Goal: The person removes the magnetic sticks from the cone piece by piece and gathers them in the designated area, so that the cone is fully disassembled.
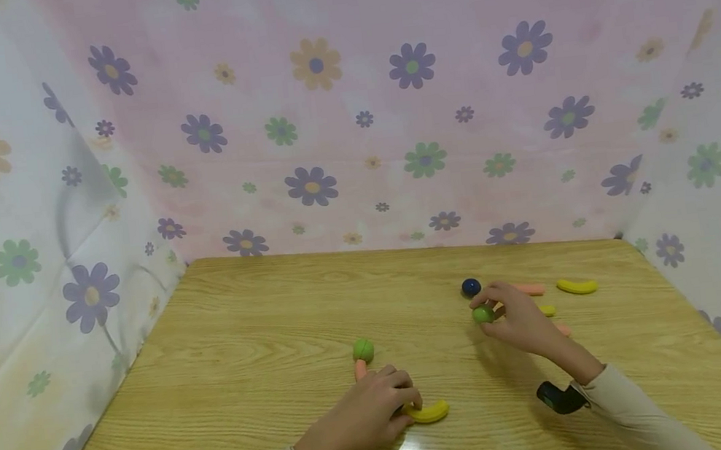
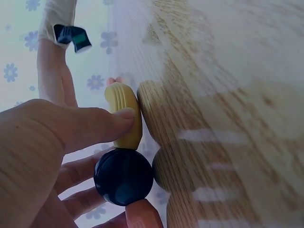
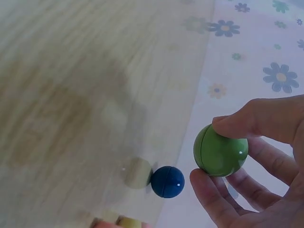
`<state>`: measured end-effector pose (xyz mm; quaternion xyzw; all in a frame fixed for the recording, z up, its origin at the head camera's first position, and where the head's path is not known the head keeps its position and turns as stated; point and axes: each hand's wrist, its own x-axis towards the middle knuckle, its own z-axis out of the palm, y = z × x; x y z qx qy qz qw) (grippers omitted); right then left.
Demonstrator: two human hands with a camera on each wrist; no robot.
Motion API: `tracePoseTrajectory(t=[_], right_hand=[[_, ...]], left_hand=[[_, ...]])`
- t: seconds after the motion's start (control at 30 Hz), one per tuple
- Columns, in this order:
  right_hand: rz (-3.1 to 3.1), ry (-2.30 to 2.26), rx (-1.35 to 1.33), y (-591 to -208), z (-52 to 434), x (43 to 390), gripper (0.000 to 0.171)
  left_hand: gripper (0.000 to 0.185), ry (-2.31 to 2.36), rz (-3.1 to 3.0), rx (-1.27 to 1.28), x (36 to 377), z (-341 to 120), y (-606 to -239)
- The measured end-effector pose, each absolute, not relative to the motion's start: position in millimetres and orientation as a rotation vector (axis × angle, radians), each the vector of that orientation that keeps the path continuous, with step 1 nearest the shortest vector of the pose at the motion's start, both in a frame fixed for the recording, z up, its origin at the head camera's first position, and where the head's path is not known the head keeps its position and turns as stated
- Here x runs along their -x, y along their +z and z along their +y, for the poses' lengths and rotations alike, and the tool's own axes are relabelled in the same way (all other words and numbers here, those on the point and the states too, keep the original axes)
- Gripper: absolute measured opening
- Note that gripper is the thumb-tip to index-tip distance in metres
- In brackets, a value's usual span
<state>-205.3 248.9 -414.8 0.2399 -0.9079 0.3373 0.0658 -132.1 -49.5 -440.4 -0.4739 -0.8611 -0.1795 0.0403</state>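
Observation:
In the head view my left hand (image 1: 369, 409) is low over the table, thumb and fingers pinching a small yellow banana (image 1: 431, 413). A glossy dark blue ball (image 2: 123, 176) sits against the banana's end in the left wrist view, mostly hidden by the hand from above. Past it come an orange stick-shaped piece (image 1: 360, 370) and a green ball (image 1: 363, 350), forming a line. Farther right, my right hand (image 1: 521, 319) holds another green ball (image 3: 221, 151) between thumb and fingertips, raised over the table. Near its fingers lies a second dark blue ball (image 1: 471, 287).
Behind and beside the right hand lie orange pieces (image 1: 531, 289), a partly covered yellow piece (image 1: 547, 311) and another yellow banana (image 1: 577, 286). The wooden table (image 1: 246, 325) is bordered by flower-patterned cloth (image 1: 350, 131) at the back and both sides.

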Motion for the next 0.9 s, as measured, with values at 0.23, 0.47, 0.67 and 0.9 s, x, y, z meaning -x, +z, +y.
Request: tracePoseTrajectory(t=[0.23,0.47,0.67,0.9], right_hand=[[-2.759,1.080,-0.737,-413.4,237.7,228.0,0.025],[-2.783,1.128,-0.729,-417.5,229.5,250.2,0.023],[-2.832,1.158,-0.755,-416.7,219.4,270.1,0.022],[-2.921,1.290,-0.730,-417.2,209.2,291.2,0.027]], left_hand=[[0.010,-0.565,-2.660,1.458,133.1,-48.2,-440.8],[0.010,-0.546,-2.658,1.458,133.3,-47.2,-441.5],[0.010,-0.525,-2.678,1.444,132.8,-48.0,-440.8],[0.011,-0.538,-2.681,1.443,132.4,-49.6,-440.6]])
